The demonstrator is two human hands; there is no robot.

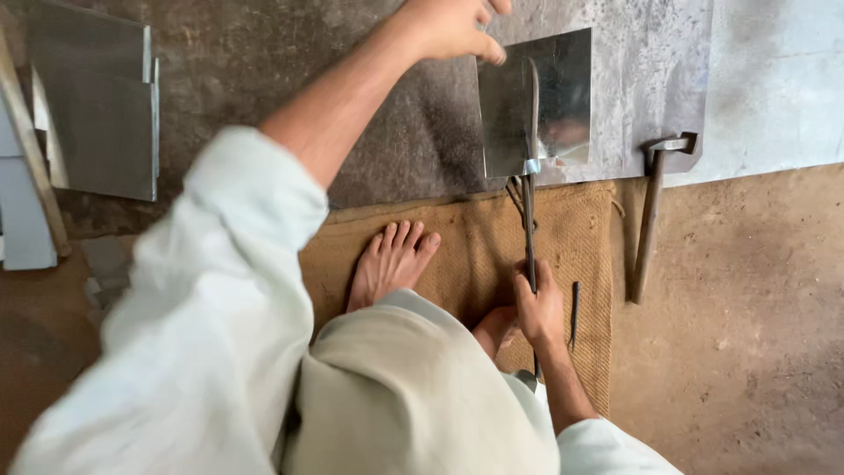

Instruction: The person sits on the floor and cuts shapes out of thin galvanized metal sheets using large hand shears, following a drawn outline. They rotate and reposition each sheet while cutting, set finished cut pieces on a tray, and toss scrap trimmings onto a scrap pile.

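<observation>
My left hand (453, 26) reaches out at the top and pinches the upper left corner of a shiny square metal sheet (563, 84). My right hand (538, 308) grips the long handles of metal shears (530, 211), whose blades cross the sheet's middle. The shears' lower handle lies on the burlap mat (492, 237) beside my bare feet (391, 264).
A hammer (651, 211) with a wooden handle lies right of the mat. A thin dark rod (574, 312) rests on the mat near my right hand. A large metal plate (651, 70) lies under the sheet. Stacked metal sheets (97, 105) lean at upper left.
</observation>
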